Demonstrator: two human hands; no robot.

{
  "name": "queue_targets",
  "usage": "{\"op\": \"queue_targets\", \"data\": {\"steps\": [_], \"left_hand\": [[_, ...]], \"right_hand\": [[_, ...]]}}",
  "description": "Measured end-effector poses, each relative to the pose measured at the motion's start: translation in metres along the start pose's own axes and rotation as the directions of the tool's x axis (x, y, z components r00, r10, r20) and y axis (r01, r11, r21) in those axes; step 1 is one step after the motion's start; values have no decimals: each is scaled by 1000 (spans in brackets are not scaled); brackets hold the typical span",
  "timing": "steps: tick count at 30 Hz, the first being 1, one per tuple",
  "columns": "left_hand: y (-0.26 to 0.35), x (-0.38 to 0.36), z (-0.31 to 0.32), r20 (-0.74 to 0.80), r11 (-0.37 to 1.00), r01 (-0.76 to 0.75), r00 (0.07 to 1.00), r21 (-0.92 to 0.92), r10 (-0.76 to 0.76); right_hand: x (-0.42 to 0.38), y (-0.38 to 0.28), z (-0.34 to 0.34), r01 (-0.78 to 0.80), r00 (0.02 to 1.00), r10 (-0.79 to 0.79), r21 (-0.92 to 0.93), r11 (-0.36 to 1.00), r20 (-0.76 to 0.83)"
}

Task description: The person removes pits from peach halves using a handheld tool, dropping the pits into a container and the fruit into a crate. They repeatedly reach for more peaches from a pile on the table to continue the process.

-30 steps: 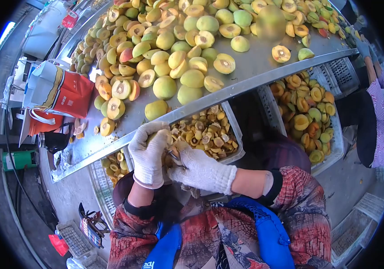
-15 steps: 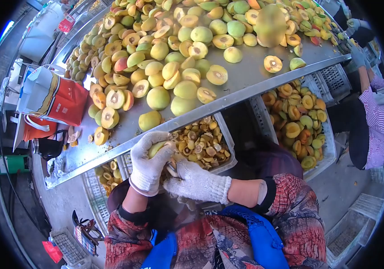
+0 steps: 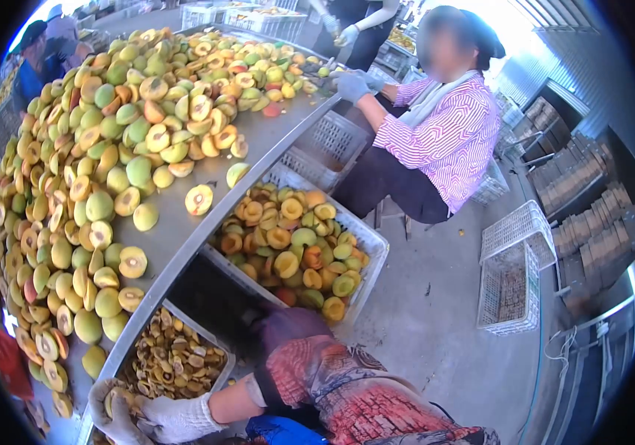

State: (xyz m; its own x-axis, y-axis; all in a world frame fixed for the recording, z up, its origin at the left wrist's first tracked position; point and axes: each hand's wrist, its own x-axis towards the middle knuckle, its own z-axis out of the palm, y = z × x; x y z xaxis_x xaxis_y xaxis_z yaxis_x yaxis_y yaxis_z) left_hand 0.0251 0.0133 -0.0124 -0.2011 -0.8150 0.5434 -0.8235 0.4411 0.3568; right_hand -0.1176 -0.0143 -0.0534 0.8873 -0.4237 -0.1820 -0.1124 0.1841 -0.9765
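My left hand (image 3: 108, 417), in a whitish knit glove, is closed around a yellow peach half (image 3: 114, 400) at the lower left. Against it sits my gloved right hand (image 3: 178, 420), fingers curled in; whatever they grip is hidden. Both hands are by the metal rim of the sorting table (image 3: 156, 291), over the near end of a crate (image 3: 217, 357) filled with small brown-yellow pit pieces (image 3: 176, 365). On the table lies a large heap of whole and halved peaches (image 3: 95, 208). A single peach half (image 3: 199, 199) lies cut face up near the rim.
A white crate of pitted peach halves (image 3: 295, 245) stands beside the table. Beyond it sits a co-worker in a striped shirt (image 3: 436, 152), gloved hands at the table edge. Stacked crates (image 3: 514, 274) stand on the floor at right. A red bag (image 3: 7, 362) is at far left.
The view has swung to the right, so my hands now appear at lower left and the co-worker shows fully. My hands stay together at the peach half.
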Motion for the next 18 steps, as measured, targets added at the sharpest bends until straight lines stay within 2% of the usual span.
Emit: {"op": "queue_targets", "data": {"steps": [1, 2, 3, 6, 7, 10, 11, 12, 13, 14, 15, 16, 17, 18], "left_hand": [[11, 7, 0, -28, 952, 244, 967, -186, -253], [26, 13, 2, -7, 811, 452, 872, -371, -489], [36, 17, 3, 69, 591, 609, 725, -529, -685], [42, 23, -2, 123, 612, 631, 737, -476, -664], [37, 19, -1, 146, 574, 635, 726, -517, -672], [-30, -21, 15, 90, 767, 425, 894, -480, -439], [-6, -16, 8, 112, 759, 494, 860, -424, -497], [10, 1, 2, 137, 824, 468, 883, -319, -449], [26, 18, -5, 161, 879, 426, 903, -212, -399], [25, 22, -10, 223, 799, 523, 852, -296, -474], [24, 28, -15, 283, 701, 613, 790, -365, -544], [16, 33, -17, 374, 658, 631, 775, -411, -509], [6, 33, -14, 400, 682, 598, 798, -422, -452], [-2, 33, -12, 426, 702, 552, 824, -451, -374]], "right_hand": [[-4, -7, -3, -22, 1000, 22, 24, 999, 0], [-9, -13, -6, -36, 999, 36, 38, 999, -6], [-13, -18, -7, -46, 999, 47, 42, 998, -10], [-20, -31, -9, -81, 997, 79, 128, 988, 22], [-22, -37, -11, -99, 995, 93, 181, 978, 42], [-36, -59, -24, -195, 979, 163, 318, 928, 125], [-42, -70, -31, -241, 966, 190, 356, 903, 173], [-48, -80, -39, -296, 948, 221, 376, 878, 231], [-43, -72, -40, -234, 953, 145, 347, 908, 265], [-25, -33, -26, -99, 977, 40, 279, 955, 211], [-28, -39, -29, -329, 917, 197, 376, 866, 347], [-25, -35, -27, -265, 948, 162, 395, 880, 275], [-21, -32, -26, -153, 973, 81, 334, 930, 218], [-20, -31, -28, -258, 948, 172, 333, 907, 267]]}}
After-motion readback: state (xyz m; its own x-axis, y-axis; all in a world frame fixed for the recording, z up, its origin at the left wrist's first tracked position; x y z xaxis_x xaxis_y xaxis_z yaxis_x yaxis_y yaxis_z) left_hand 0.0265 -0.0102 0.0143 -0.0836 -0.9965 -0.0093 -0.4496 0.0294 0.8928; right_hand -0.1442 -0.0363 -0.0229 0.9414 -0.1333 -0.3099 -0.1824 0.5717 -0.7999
